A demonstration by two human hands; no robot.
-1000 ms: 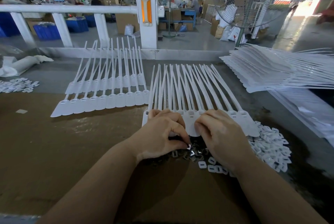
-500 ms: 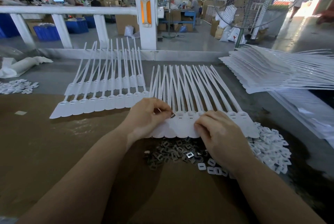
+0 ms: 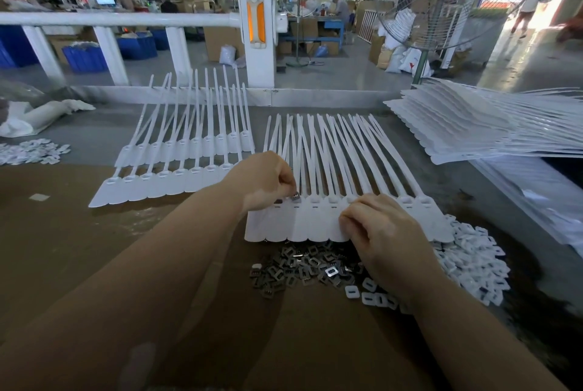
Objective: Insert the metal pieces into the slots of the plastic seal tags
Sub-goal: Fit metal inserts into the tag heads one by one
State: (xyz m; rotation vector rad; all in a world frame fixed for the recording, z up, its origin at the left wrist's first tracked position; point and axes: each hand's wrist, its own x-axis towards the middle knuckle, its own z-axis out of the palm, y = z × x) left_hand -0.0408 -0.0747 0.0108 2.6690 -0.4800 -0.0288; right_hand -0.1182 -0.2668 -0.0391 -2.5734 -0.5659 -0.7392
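Left hand [image 3: 268,181]: fingers curling in, thumb and forefinger pinching one small metal piece [image 3: 295,197], which is sitting at the slotted head of a tag near the left end of the row of plastic seal tags [image 3: 318,217] (whether it is seated in the slot cannot be told). Right hand [image 3: 383,233]: fingers bending down and pressing on the flat tag bodies toward the row's right side, grasping nothing visible. Loose metal pieces are lying in a heap [image 3: 303,267] just in front of the row, between the two forearms. White plastic caps [image 3: 467,258] are piling at the right. A second batch of tags [image 3: 176,170] is lying to the left on the table [image 3: 79,248].
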